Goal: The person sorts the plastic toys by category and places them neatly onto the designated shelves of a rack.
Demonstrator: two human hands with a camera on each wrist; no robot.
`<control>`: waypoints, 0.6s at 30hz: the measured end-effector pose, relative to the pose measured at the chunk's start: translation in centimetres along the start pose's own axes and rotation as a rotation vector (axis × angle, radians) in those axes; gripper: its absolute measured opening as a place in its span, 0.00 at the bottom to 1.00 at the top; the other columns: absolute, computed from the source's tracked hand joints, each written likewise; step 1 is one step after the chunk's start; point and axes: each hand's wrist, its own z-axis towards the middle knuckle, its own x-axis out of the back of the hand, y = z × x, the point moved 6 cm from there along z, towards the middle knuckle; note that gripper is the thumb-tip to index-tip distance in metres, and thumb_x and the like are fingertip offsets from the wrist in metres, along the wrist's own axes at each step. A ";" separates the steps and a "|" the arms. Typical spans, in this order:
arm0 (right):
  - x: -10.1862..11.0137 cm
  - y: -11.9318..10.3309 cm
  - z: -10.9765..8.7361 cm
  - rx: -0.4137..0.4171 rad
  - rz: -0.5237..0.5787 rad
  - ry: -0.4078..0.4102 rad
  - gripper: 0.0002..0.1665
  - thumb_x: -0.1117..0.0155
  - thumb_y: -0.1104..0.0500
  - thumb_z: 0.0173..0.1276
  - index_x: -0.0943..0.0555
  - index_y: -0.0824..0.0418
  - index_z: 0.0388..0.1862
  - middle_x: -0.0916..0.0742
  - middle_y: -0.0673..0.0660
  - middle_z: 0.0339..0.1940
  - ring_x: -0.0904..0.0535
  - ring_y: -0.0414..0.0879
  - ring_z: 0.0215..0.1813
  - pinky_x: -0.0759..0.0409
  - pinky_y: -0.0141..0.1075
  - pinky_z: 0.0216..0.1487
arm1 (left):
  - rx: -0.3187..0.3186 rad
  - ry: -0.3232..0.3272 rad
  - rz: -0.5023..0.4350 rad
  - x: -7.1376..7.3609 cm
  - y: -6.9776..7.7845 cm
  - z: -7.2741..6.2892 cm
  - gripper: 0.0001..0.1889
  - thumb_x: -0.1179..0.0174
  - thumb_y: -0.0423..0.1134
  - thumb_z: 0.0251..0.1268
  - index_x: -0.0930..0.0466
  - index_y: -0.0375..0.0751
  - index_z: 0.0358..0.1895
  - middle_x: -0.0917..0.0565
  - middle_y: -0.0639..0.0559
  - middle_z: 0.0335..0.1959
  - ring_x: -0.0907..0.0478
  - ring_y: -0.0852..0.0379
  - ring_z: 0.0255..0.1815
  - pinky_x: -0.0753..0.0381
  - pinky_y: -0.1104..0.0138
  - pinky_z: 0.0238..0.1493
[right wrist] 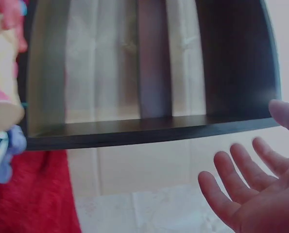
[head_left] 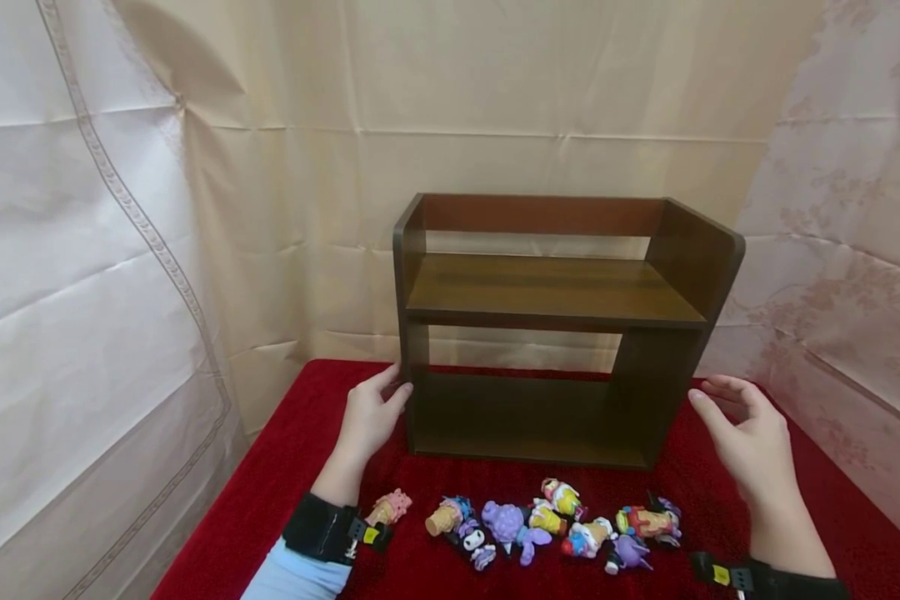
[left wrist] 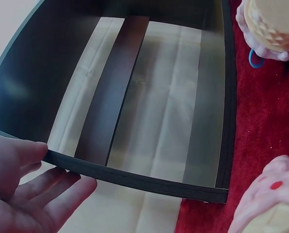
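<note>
A small dark brown wooden shelf (head_left: 555,319) with two tiers stands upright on red cloth. My left hand (head_left: 372,414) is at its left side panel. In the left wrist view, the thumb of the left hand (left wrist: 25,187) lies over the panel's front edge and the other fingers rest along its outer side, pinching the panel. My right hand (head_left: 753,437) is beside the right panel, apart from it. Its loosely bent fingers (right wrist: 223,167) hold nothing in the right wrist view. Several small toy figures lie in front of the shelf, among them a purple figure (head_left: 504,522).
The red cloth (head_left: 270,492) covers the table. A pink-topped cone figure (head_left: 388,507) lies near my left wrist; a rainbow-coloured figure (head_left: 645,522) lies toward the right. Beige curtain (head_left: 495,83) hangs behind, with white sheeting (head_left: 82,292) at left and floral sheeting (head_left: 862,225) at right.
</note>
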 end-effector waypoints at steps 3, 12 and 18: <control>0.6 -0.7 -0.1 0.033 -0.022 -0.030 0.27 0.36 0.50 0.75 0.25 0.65 0.65 0.18 0.45 0.53 0.28 0.24 0.49 0.30 0.16 0.42 | -0.005 0.001 0.002 0.0 0.1 0.0 0.24 0.38 0.35 0.73 0.26 0.35 0.70 0.22 0.37 0.66 0.17 0.44 0.57 0.13 0.58 0.45; 0.3 -3.0 -0.6 0.217 -0.210 -0.246 0.28 0.30 0.52 0.71 0.24 0.63 0.64 0.15 0.65 0.52 0.20 0.29 0.45 0.27 0.16 0.41 | -0.019 0.009 0.026 0.1 0.2 0.1 0.24 0.38 0.36 0.73 0.25 0.35 0.70 0.22 0.37 0.66 0.18 0.43 0.58 0.14 0.55 0.48; -0.4 -3.7 -1.2 0.282 -0.277 -0.392 0.32 0.26 0.54 0.67 0.25 0.62 0.66 0.14 0.64 0.53 0.16 0.59 0.50 0.18 0.30 0.44 | -0.019 0.004 0.025 0.0 0.1 0.1 0.24 0.38 0.36 0.73 0.26 0.35 0.70 0.22 0.37 0.65 0.18 0.43 0.58 0.14 0.56 0.47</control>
